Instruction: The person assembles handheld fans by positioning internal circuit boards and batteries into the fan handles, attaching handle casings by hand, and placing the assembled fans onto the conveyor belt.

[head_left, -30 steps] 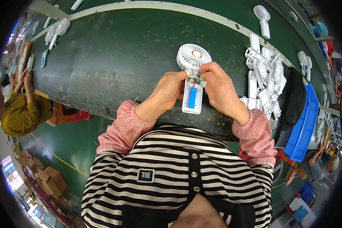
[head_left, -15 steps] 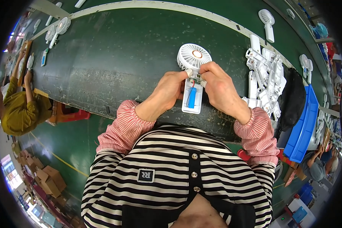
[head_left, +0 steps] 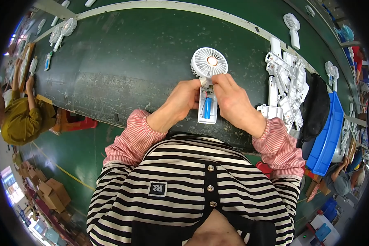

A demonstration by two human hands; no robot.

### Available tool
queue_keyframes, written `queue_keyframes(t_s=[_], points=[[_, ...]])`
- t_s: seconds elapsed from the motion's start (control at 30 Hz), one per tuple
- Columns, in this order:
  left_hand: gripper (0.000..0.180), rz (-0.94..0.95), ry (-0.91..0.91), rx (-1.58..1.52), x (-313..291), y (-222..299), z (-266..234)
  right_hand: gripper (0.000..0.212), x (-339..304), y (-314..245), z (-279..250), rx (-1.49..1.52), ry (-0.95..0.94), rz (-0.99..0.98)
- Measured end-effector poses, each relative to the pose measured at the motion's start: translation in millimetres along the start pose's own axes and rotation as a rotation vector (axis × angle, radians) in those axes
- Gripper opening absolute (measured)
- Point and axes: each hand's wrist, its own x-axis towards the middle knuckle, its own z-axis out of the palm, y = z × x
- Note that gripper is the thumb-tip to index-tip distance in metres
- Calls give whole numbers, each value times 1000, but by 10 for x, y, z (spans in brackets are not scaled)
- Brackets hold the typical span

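Fan: white plastic handheld fan with a round slatted head and a coppery hub ring, directly in front of the wearer's chest, between the two hands.
Long axis: from my remote seat, it runs almost straight away from the wearer, head at the far end, handle's foot toward the body.
Open handle: hollow white rectangular shell, its open side facing me, with a blue cylindrical battery lying lengthwise inside.
Left hand: bare left hand coming from lower left, its fingers clamped on the fan's left side at the neck; one fingertip wears a white covering.
Right hand: bare right hand coming from lower right, its fingers bunched against the right side of the neck; I cannot tell whether they pinch it or only press.
Nearer hand: neither, since both touch the neck; the fan head lies just beyond the fingers, the battery just on the wearer's side of them.
Support: scuffed dark green counter below; I cannot tell whether the handle's foot rests on it.
Right side: jumbled pile of white plastic shells, well apart from the fan.
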Motion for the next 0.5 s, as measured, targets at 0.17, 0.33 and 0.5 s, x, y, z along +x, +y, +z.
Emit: queue_keyframes(t_s=[0.17,0.33,0.5], points=[[24,18,-50,19,-9,-40,-79,16,1,-9,49,-38,-7,-26],[20,37,-22,76,30,-112,-92,16,-10,-2,80,-37,3,-33],[19,46,-33,117,38,-115,-72,14,-33,35,111,-84,91,-54]])
